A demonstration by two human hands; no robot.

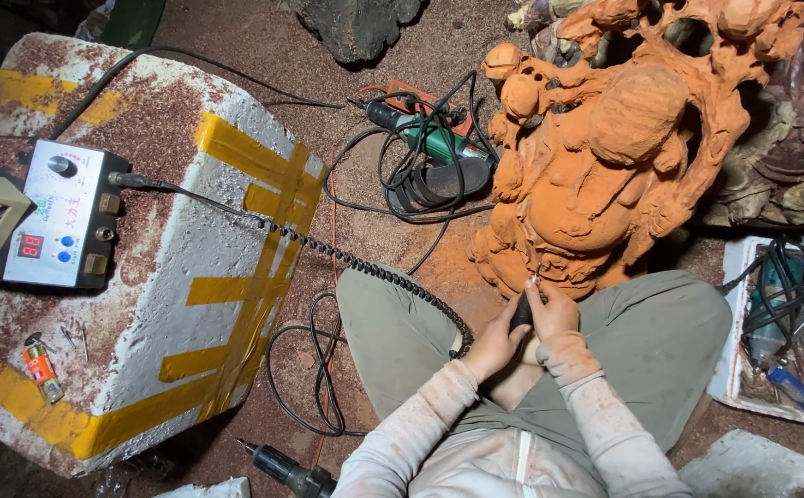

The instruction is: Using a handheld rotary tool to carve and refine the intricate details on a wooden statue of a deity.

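A dark rotary handpiece (522,309) was gripped by both hands at the foot of an orange-brown wood carving (605,157), its tip laid against the lower edge of the carving. The left hand (494,341) was clenched around the rear of the handpiece, and the right hand (554,314) was closed over its front, fingers pinched near the tip. Both hands were held over the lap, between legs in grey-green trousers (402,332).

A coiled black cable (365,263) was run from the back of the handpiece across a white foam block (180,267) striped with yellow tape, up to a small control box (56,217) with a knob and a red display. The block and the floor (254,37) were covered in reddish sawdust. A small lighter (40,367) and a few loose bits were seen on the block, near its front corner.

Behind the cable, a green power tool (434,143) was left on the floor among tangled black cords. A white foam tray (729,369) of tools was placed well to the right, and another dark handpiece (286,468) was laid on the floor near the bottom edge.
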